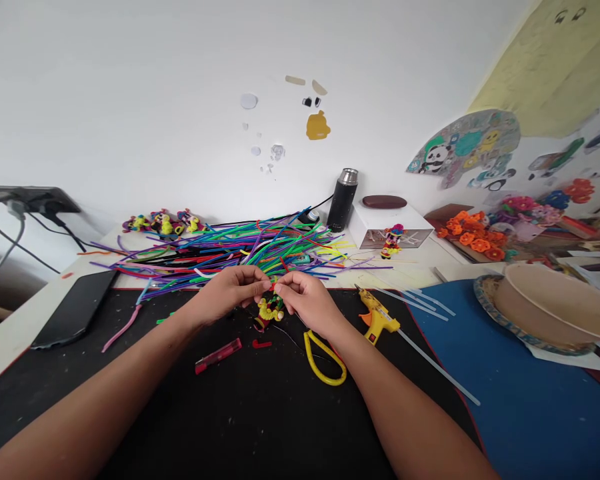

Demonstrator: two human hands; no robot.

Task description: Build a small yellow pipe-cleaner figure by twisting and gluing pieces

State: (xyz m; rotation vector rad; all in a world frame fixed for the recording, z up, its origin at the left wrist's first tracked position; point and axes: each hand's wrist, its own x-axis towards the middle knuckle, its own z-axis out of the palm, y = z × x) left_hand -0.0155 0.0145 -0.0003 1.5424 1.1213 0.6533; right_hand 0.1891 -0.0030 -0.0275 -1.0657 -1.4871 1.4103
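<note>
The black mat [205, 420] is biggest, spreading from the doll [267, 313] toward six o'clock. The blue mat [520, 413] is at four. A pile of fuzzy sticks [260, 245] is at twelve, and a flat black slab [75, 310] is at nine. The left hand [233, 293] is at ten and the right hand [311, 301] at two, both closed, pinching the doll's top between fingers and thumbs. A yellow glue gun [379, 315] lies at three, and a yellow loop [333, 382] lies closer, at four. The doll is just under the fingertips, over the black mat's far part. A red tool [219, 355] lies at eight, and a tiny red bit [263, 345] at six.
</note>
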